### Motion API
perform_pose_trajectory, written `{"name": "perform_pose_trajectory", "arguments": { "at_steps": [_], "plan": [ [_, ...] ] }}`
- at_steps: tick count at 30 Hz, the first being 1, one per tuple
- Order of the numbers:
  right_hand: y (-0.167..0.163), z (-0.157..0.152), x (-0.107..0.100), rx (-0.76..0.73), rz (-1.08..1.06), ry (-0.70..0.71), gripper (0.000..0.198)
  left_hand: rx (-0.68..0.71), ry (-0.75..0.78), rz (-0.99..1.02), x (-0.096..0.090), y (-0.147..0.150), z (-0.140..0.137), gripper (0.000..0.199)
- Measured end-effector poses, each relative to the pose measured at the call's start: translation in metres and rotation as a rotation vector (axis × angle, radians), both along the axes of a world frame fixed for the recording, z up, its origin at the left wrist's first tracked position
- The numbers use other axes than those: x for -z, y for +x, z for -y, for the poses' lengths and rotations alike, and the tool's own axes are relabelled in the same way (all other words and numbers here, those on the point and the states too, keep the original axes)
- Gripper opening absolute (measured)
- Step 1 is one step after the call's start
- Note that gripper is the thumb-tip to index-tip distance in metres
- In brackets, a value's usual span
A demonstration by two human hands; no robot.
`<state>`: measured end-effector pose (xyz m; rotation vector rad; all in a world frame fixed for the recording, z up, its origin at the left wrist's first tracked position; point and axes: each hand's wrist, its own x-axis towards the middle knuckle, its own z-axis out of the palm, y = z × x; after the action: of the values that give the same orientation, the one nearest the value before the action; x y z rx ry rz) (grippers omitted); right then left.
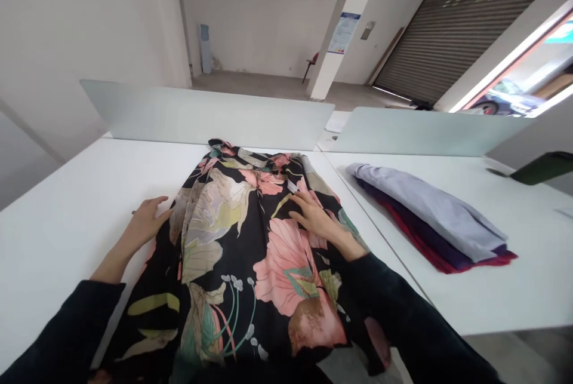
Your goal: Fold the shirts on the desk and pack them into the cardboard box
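Observation:
A black garment with large pink and cream flowers [237, 252], which looks like a shirt, lies spread on the white table in front of me. Its gathered top edge points away from me, and its lower part reaches the near edge of the view. My left hand [150, 220] is at the garment's left edge, fingers apart, with some fingertips by the fabric. On the upper right part of the garment rests my right hand [313, 214], its fingers stretched out and apart. A small pale tag [292, 187] shows just beyond the right fingertips.
Folded clothes in pale lavender [425, 205], purple and red lie stacked on the right-hand table. Frosted partitions [215, 115] run along the tables' far edge. A dark green object [544, 168] juts in at the right. A seam separates the two white tabletops [376, 226].

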<state>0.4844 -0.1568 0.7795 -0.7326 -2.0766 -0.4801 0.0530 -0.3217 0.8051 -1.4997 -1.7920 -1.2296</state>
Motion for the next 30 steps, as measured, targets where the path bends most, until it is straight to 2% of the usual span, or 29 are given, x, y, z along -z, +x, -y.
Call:
{"name": "perform_pose_trajectory", "arguments": {
  "at_steps": [4,7,12,16,19,23,25,27,30],
  "plan": [
    [0.002,-0.015,0.028,0.229,-0.011,0.052,0.050,0.034,0.059,-0.119,0.015,0.017,-0.012,0.059],
    [0.001,-0.021,0.037,0.290,0.022,0.128,0.052,0.043,0.026,-0.253,0.023,0.035,-0.019,0.056],
    [0.036,-0.045,0.028,0.293,0.033,0.101,0.052,-0.047,-0.102,-0.361,0.036,0.045,-0.015,0.049],
    [0.057,-0.053,0.010,0.255,0.051,0.016,0.049,-0.022,-0.100,-0.332,0.034,0.040,-0.013,0.057],
    [0.039,-0.024,0.002,0.150,0.056,-0.006,0.048,0.024,-0.043,-0.305,0.029,0.035,-0.015,0.062],
    [-0.022,0.050,0.011,-0.197,0.227,0.055,0.046,0.074,0.002,-0.303,0.025,0.035,-0.013,0.050],
    [-0.055,0.081,0.020,-0.304,0.355,0.048,0.047,0.083,0.008,-0.274,0.025,0.037,-0.011,0.045],
    [-0.079,0.098,0.028,-0.347,0.446,0.021,0.050,0.083,0.023,-0.233,0.025,0.038,-0.009,0.043],
    [-0.096,0.095,0.036,-0.338,0.477,0.016,0.053,0.080,0.043,-0.209,0.026,0.038,-0.009,0.038]
  ]
}}
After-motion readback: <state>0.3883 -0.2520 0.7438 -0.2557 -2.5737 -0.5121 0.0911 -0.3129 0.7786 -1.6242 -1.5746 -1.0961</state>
